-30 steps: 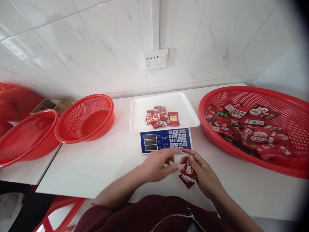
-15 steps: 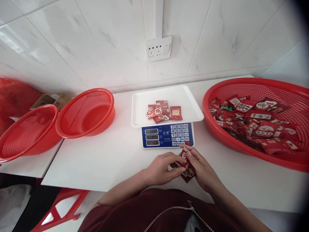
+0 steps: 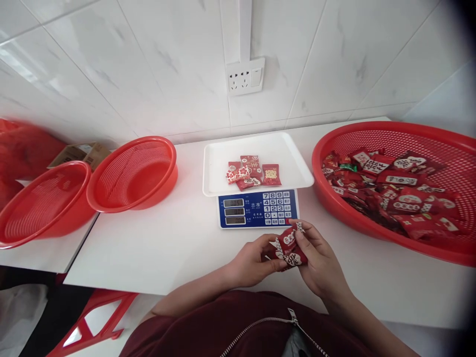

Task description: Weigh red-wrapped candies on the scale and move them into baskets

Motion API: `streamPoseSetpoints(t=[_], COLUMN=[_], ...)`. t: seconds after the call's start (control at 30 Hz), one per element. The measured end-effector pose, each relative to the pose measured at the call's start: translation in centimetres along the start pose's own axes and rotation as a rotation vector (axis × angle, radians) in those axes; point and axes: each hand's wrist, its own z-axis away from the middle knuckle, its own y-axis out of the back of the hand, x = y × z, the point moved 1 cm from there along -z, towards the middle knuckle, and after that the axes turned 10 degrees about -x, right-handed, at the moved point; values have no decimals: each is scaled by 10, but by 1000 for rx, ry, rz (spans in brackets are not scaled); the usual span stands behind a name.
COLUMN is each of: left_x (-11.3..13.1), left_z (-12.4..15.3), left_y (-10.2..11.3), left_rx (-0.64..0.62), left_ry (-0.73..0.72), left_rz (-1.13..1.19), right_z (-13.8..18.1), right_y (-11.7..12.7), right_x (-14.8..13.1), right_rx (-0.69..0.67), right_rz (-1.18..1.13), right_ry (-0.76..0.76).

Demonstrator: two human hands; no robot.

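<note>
Both hands, left (image 3: 252, 259) and right (image 3: 320, 264), clasp the candy packets (image 3: 290, 247), raised (slightly) toward the scale (image 3: 257, 210) since before.

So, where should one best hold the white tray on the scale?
By the raised rim of the white tray, at its left and right edges, coming in from both sides. The rim overhangs the scale, and the candy packets lie loose in the middle, so a level lift seems safest.
</note>
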Motion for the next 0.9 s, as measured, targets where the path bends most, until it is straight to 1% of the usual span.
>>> streamPoseSetpoints(t=[0.07,0.13,0.27,0.37,0.43,0.53,0.63,0.7,0.8,0.9], left_x=[0,1,8,20,32,51,66,73,80,86], left_z=[-1,-1,1,6,9,14,18,19,17,10], left_y=[1,2,8,20,33,60,86,97,106,107], left_rx=[22,30,78,141,236,442,640,750,847,835], left_ry=[-2,7,8,-50,-104,-182,-264,-292,-280,-276], left_rz=[104,112,-4,-109,-196,-306,-439,-552,-754,-881], right_z=[1,1,-2,-7,-10,-13,-11,-9,-8,-8], right_y=[-1,0,7,15,22,29,32,32,31,31], right_x=[-1,-1,-2,-6,-7,-7,-4,-3,-2,-2], right_rx=[-3,-15,8,75,115,148,135,117,105,91], right_rz=[-19,-62,-142,-196,-227,-251,-250,-250,-249,-250], right_ry=[31,48,102,172,176,137,95,63,34,15])
